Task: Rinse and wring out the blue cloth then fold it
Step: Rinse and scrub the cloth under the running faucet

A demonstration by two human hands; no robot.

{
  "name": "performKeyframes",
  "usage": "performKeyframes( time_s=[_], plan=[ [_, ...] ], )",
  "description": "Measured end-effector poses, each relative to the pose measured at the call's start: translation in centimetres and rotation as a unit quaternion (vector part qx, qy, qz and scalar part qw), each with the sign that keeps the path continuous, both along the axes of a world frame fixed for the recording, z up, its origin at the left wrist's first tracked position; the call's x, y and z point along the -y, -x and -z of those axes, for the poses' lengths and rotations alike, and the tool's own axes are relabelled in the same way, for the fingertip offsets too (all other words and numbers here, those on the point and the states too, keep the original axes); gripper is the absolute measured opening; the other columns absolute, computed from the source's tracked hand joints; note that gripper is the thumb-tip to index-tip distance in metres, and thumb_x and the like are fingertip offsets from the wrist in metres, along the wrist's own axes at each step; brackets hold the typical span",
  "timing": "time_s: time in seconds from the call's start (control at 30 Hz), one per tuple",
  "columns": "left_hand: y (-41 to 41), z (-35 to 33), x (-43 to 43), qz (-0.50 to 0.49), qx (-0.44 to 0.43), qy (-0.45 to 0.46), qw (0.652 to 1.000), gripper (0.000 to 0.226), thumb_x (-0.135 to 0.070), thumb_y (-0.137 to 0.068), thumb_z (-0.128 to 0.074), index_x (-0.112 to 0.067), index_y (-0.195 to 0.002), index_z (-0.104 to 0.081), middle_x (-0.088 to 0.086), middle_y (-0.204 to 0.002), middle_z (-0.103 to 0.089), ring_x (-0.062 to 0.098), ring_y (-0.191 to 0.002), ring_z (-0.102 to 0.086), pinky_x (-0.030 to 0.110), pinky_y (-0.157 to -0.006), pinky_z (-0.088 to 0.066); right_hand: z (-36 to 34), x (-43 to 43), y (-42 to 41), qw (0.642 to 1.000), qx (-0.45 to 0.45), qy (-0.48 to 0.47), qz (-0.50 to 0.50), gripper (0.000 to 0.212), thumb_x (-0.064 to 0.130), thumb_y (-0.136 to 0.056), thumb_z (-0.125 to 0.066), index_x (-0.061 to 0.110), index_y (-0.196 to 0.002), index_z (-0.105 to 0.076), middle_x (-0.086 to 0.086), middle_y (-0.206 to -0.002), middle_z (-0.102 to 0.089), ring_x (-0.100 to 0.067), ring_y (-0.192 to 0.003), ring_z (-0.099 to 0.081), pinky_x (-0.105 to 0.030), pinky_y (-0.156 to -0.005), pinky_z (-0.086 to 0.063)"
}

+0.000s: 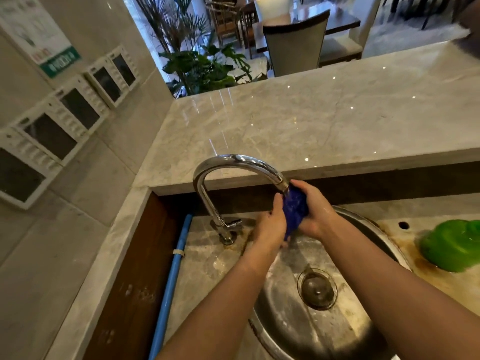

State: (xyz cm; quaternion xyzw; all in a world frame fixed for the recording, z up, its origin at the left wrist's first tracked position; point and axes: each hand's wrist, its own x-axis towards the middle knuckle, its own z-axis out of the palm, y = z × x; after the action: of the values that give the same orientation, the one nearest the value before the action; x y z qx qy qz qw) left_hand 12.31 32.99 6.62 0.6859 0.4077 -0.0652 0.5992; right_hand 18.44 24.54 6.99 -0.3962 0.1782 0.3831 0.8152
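Hands first: left hand [270,224] and right hand [314,211] both grip the bunched blue cloth [294,209] between them, right under the spout of the curved chrome faucet [233,162].

Around:
- The faucet base stands just left of the left hand.
- A blue plastic pipe [171,276] runs down the far left edge.
- A green plastic object [452,245] sits on the stained counter [405,245] to the right, well apart from the hands.
- A raised grey marble ledge [311,120] lies behind the faucet.
- Beyond the ledge are leafy potted plants [202,66] and a dark-framed chair [293,45].

Pose: forearms are extended forward and the palms face each other. The left fingers curl over the cloth's left side. The right fingers wrap over its top and right side.

Container: the round stainless steel sink [285,320] is wet below the hands, with a metal drain strainer [317,288] in its bottom.
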Motion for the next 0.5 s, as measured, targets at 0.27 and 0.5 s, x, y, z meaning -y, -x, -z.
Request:
performKeyframes(
  time_s=[0.27, 0.5],
  plan=[
    [0.6, -1.3, -1.5, -0.056, 0.088, 0.228, 0.968, 0.035, -0.01, -0.085, -0.07, -0.01, -0.117, -0.056, 0.011, -0.088, -0.068, 0.014, -0.055, -0.057, 0.021, -0.04, -0.036, -0.8, 2.7, -0.2, 0.972, 0.187, 0.105, -0.092, 0.025, 0.004, -0.093, -0.057, 0.013, -0.114, -0.068, -0.016, -0.108, -0.075, -0.029, -0.095, -0.073, -0.047, -0.086, -0.058],
    [-0.9, -2.3, -2.1, -0.118, 0.037, 0.299, 0.946, 0.038, -0.038, -0.08, -0.074, -0.019, -0.111, -0.063, 0.016, -0.109, -0.071, 0.033, -0.1, -0.065, 0.042, -0.076, -0.056, -1.8, 3.1, 0.4, 0.983, 0.114, 0.135, -0.042, 0.023, 0.032, -0.094, -0.062, 0.014, -0.108, -0.065, -0.015, -0.1, -0.075, -0.031, -0.094, -0.072, -0.045, -0.087, -0.056]
  ],
)
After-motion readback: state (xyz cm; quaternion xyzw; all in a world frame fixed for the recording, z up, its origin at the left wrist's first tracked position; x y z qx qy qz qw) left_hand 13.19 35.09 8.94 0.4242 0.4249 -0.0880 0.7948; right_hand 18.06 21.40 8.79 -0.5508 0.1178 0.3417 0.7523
